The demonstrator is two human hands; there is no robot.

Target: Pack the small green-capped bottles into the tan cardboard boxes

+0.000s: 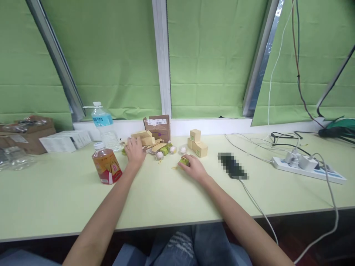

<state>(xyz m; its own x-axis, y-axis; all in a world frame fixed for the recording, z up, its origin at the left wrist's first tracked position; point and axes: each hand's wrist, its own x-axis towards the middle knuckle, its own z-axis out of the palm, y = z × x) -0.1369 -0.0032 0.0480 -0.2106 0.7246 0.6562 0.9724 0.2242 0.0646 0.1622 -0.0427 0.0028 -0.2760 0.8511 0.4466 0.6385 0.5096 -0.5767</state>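
Observation:
My right hand (195,169) rests just above the table with its fingers closed round a small green trinket with a yellow loop (183,161). Spread over the left side of a heap of small tan cardboard boxes (148,140) is my left hand (135,150), touching it with its fingers apart. In front of the heap lie several white round trinkets (159,155) and some green ones (165,149), some with yellow loops. Behind my right hand, several small tan boxes (200,149) with green labels stand together, one on top of the others.
An open brown carton (158,127) stands behind the heap. Left of my left hand are a bottle of amber drink (107,164) and a clear water bottle (104,123). To the right lie a blurred phone (233,166) on a white cable and a power strip (307,168).

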